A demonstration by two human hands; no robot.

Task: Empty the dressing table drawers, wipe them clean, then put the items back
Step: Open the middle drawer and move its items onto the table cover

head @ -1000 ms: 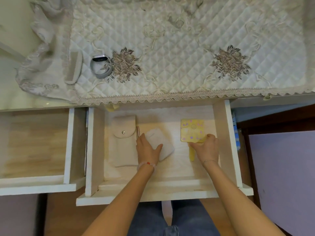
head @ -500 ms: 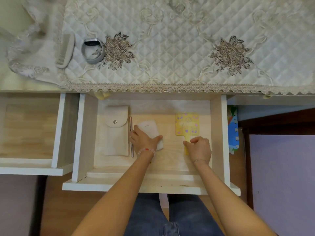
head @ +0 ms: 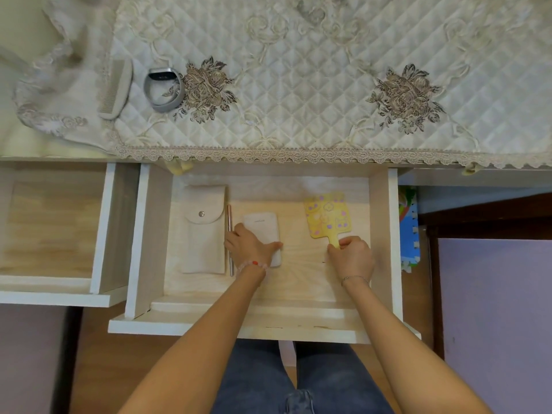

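Drawer (head: 385, 234) open at 6 o'clock of desk (head: 298, 85): left hand (head: 251, 249) clamped on white case (head: 263, 231), right hand (head: 352, 258) pinching yellow mirror (head: 325, 215) handle; thin grip risks it pivoting, dropping.

Both forearms are bare, with no sleeves reaching them. Behind the fingers of the left hand (head: 251, 249), at the wrist, sits a bracelet of pale pink round beads with one red bead (head: 253, 265). Behind the fingers of the right hand (head: 352, 258), a thin silver chain bracelet (head: 354, 278) circles the wrist. Below the arms, blue denim jeans (head: 263, 383) cover both legs.
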